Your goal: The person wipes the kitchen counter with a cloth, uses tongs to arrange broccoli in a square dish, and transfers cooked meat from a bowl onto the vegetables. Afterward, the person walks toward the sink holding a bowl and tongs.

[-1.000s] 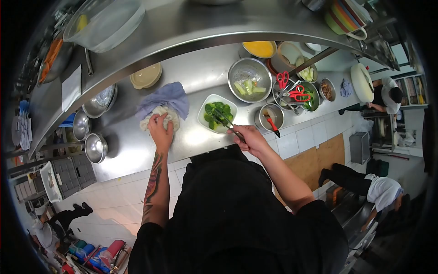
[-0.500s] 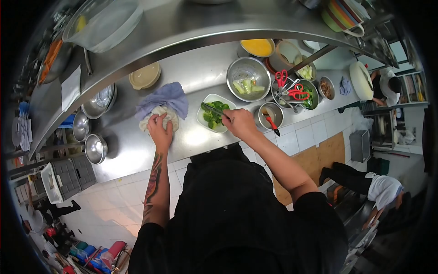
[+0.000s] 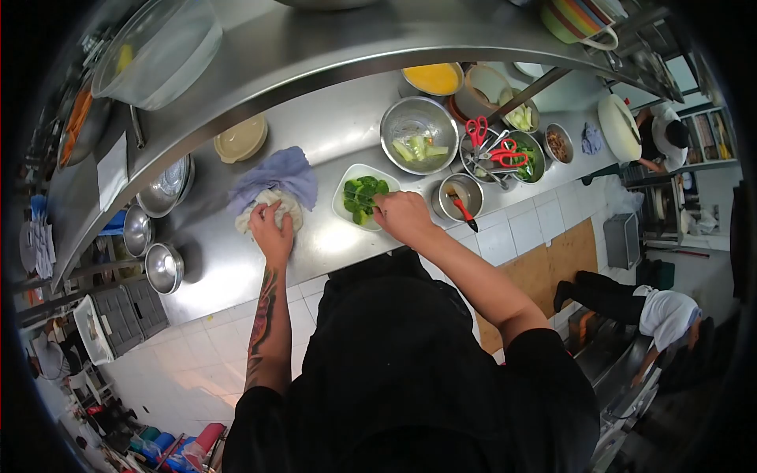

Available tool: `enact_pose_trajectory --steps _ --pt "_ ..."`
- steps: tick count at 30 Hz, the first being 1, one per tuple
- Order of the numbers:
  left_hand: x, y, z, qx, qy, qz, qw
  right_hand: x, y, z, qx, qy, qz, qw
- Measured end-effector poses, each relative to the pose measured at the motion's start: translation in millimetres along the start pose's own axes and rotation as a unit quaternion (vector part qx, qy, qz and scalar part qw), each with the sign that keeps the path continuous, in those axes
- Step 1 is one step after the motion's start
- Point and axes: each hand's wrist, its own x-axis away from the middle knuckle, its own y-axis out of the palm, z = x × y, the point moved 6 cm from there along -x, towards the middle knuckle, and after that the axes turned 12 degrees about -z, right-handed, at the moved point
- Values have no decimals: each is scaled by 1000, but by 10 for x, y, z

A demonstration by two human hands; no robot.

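A white square bowl (image 3: 337, 206) of green broccoli (image 3: 365, 194) stands on the steel counter. My right hand (image 3: 404, 215) is closed at the bowl's right rim. It grips a slim utensil that lies over the broccoli; the fingers hide most of it, and its exact kind cannot be made out. My left hand (image 3: 271, 231) presses curled fingers into a crumpled off-white cloth (image 3: 289, 206). Against that cloth's far side lies a blue-purple cloth (image 3: 277, 175).
Right of the bowl are a steel bowl of pale green vegetable pieces (image 3: 419, 148), a pot with a red-handled tool (image 3: 462, 206) and red-handled scissors (image 3: 478, 131). Steel bowls (image 3: 164, 268) line the left. A shelf (image 3: 315, 59) overhangs the counter. A person (image 3: 666, 315) bends at the right.
My right hand has turned, and the utensil, plainly visible over the broccoli before, is now mostly hidden. My left hand remains on the off-white cloth. The whole view has shifted slightly.
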Motion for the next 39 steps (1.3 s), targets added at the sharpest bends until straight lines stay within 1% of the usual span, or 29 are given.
enact_pose_trajectory --steps 1,3,4,6,7,9,12,15,19,21,22,24,25,27,28,29,31,34,38,39 --pt "-6 1 -7 -4 -1 -1 1000 26 -44 4 0 1 2 1000" --pt "-12 -13 5 2 2 0 1000 146 -329 88 -78 23 61 995" --pt "-5 -13 7 8 0 0 1000 196 -479 138 -76 22 61 995" --pt "3 -10 11 6 1 4 1000 311 -783 476 -76 158 85 981" --pt "5 -13 15 3 4 6 1000 302 -810 615 -75 158 86 981" --pt "6 24 -23 0 3 5 1000 220 -728 947 -13 202 53 978" --pt "-10 22 -35 -3 3 4 1000 61 -515 1175 27 198 44 979" --pt "5 11 -32 1 4 1 1000 34 -515 1195 45 191 44 980" --pt "8 11 -38 1 8 1 1000 184 -671 1140 17 186 67 980" --pt "10 7 -45 0 10 4 1000 320 -790 1033 -30 175 88 980" --pt "12 5 -38 0 13 7 1000 383 -775 999 -30 174 87 981" --pt "13 9 -39 -1 7 6 1000 520 -813 821 -61 61 163 983" --pt "13 11 -43 0 3 4 1000 557 -780 795 -62 61 162 983" --pt "14 25 -52 -1 2 4 1000 594 -670 615 -1 -48 140 989" --pt "16 27 -53 0 3 3 1000 609 -586 587 14 -68 129 989" --pt "12 29 -51 0 5 1 1000 616 -532 613 13 -65 130 989" --pt "3 30 -56 -5 1 -3 1000 580 -376 644 77 -70 83 991" --pt "4 27 -58 0 -1 -9 1000 554 -261 741 88 -92 67 990" --pt "4 23 -60 2 -10 -11 1000 625 -413 743 63 -99 66 991" --pt "10 27 -64 1 -6 -8 1000 681 -558 729 24 -74 73 994"
